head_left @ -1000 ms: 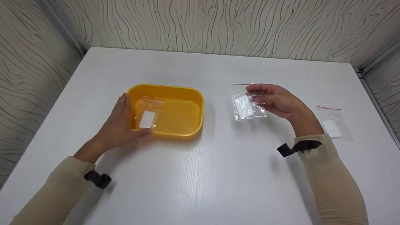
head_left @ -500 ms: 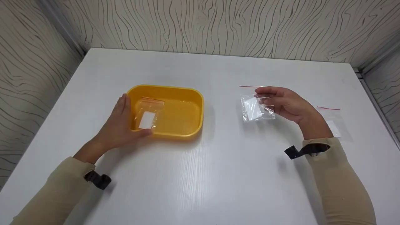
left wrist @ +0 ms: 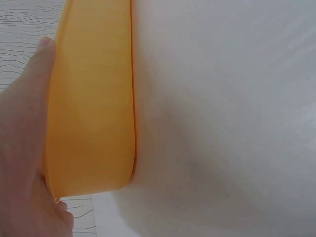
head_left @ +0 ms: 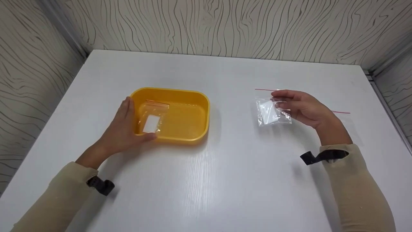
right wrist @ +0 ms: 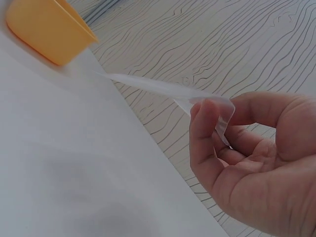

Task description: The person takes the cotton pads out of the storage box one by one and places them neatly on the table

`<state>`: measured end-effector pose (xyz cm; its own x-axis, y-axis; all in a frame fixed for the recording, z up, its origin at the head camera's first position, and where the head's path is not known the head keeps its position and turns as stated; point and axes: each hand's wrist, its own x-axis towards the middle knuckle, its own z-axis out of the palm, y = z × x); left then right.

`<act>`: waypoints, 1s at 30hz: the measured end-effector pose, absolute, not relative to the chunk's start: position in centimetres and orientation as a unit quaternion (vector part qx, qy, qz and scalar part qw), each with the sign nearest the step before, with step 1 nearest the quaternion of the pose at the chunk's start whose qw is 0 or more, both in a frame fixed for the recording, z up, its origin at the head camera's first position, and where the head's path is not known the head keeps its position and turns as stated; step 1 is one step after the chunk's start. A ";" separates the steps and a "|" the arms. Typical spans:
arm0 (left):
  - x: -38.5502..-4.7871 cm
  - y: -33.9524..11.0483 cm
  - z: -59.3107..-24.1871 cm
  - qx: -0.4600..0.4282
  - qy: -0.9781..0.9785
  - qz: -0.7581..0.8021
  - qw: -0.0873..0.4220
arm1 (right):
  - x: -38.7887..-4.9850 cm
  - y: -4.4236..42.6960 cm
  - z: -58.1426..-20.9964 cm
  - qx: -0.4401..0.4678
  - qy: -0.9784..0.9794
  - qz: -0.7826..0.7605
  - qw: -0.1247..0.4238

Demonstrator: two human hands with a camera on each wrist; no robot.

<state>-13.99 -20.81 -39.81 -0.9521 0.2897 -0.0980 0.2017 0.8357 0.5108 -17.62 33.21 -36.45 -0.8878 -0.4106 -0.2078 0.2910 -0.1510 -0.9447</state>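
Observation:
My left hand (head_left: 119, 137) holds the left end of a yellow plastic tub (head_left: 183, 138), its thumb at the near rim and its fingers along the left side. In the left wrist view the thumb lies by the rim of the tub (left wrist: 94, 103). Inside the tub, at its left, lies a clear zip bag (head_left: 152, 123) with a white piece in it. Raised over the table to the right, my right hand (head_left: 307, 109) pinches another clear zip bag (head_left: 268, 112), also with a white piece. The right wrist view shows this bag (right wrist: 163, 88) edge-on between thumb and fingers.
Another zip bag with a red strip (head_left: 341, 112) lies on the white table (head_left: 206, 180), partly hidden by my right wrist. A patterned panel (head_left: 206, 25) stands along the back edge, with more panels at both sides.
My right hand has moved to the right with its zip bag, away from the tub, covering more of the bag on the table. My left hand and the tub have stayed put.

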 end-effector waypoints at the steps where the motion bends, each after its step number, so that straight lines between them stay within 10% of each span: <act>1: -14.0 -20.8 -39.8 0.129 0.954 0.257 0.086 | -17.6 33.3 -36.5 -0.049 0.610 -0.757 0.230; 30: -14.1 -20.9 -39.9 0.124 0.955 0.255 0.089 | -16.3 37.9 -37.2 -0.044 0.601 -0.769 0.215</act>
<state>-14.06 -20.86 -39.87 -0.9535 0.2823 -0.1057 0.1919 0.8389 0.5094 -16.30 37.93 -37.20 -0.9037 -0.3837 -0.1901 0.2770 -0.1853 -0.9428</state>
